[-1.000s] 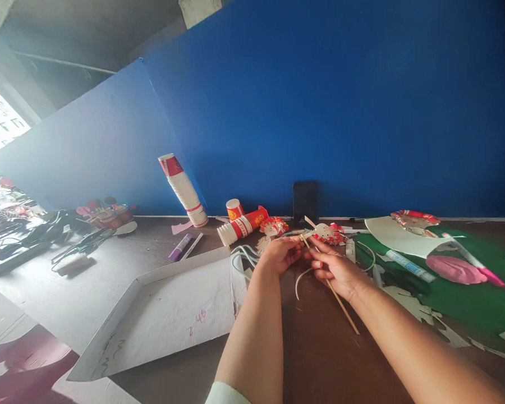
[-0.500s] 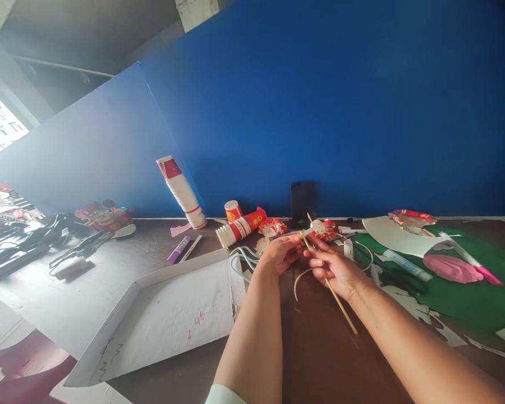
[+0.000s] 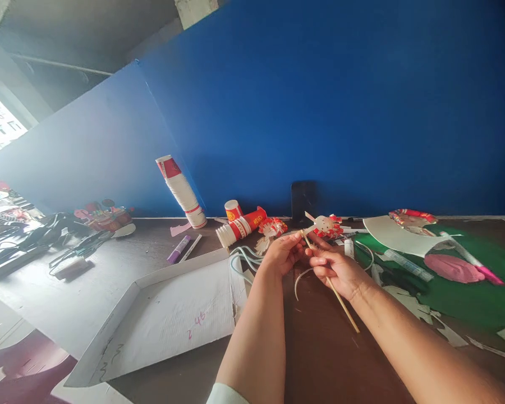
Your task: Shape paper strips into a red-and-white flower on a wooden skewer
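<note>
In the middle of the table, my right hand (image 3: 334,269) is closed around a thin wooden stick (image 3: 342,304) that slants down to the right. My left hand (image 3: 284,253) pinches close to the stick's upper end, where a pale strip seems to meet it; the fingers hide the exact contact. Just beyond the fingertips is a cut paper-cup piece (image 3: 326,225) with a white round base and red fringed edges. Another red-and-white fringed cut cup (image 3: 273,227) lies to the left of it, behind my left hand.
Left of my arms lies an open white cardboard box lid (image 3: 172,308). Behind it are a tall leaning stack of paper cups (image 3: 180,193), red cups (image 3: 248,224) and a purple glue stick (image 3: 179,249). Green paper (image 3: 467,303), a pink oval (image 3: 452,268) and scraps lie right. A blue partition (image 3: 320,101) stands behind.
The cut cup piece beyond my fingers has shifted slightly right and turned, showing more of its round base. Both hands keep nearly the same place and hold on the stick.
</note>
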A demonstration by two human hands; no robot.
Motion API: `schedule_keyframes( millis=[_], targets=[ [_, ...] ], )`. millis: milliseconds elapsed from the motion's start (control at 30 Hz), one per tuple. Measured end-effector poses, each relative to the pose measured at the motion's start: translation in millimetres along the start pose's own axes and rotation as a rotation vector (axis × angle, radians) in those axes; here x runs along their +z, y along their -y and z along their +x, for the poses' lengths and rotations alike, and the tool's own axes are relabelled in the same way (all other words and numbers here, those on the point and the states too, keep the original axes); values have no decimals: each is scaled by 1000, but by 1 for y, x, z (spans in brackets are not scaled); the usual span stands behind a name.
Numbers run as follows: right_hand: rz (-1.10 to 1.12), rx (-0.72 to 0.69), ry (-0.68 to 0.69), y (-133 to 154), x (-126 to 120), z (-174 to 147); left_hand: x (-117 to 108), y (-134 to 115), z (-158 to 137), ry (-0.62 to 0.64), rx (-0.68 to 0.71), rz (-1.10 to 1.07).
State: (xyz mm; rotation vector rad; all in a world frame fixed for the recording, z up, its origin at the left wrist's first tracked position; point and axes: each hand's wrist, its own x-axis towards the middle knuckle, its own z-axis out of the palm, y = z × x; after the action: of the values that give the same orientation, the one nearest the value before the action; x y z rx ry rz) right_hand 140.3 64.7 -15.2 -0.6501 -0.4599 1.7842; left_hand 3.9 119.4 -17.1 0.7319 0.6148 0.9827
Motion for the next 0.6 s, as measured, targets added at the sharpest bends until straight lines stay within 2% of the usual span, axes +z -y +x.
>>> schedule_keyframes(
  millis=[400, 600],
  targets=[
    [-272, -76, -102, -1, 6, -4, 2, -1, 1, -50, 4, 33],
    [-395, -198, -154, -11, 5, 2, 9, 5, 6, -137, 71, 153]
  ],
)
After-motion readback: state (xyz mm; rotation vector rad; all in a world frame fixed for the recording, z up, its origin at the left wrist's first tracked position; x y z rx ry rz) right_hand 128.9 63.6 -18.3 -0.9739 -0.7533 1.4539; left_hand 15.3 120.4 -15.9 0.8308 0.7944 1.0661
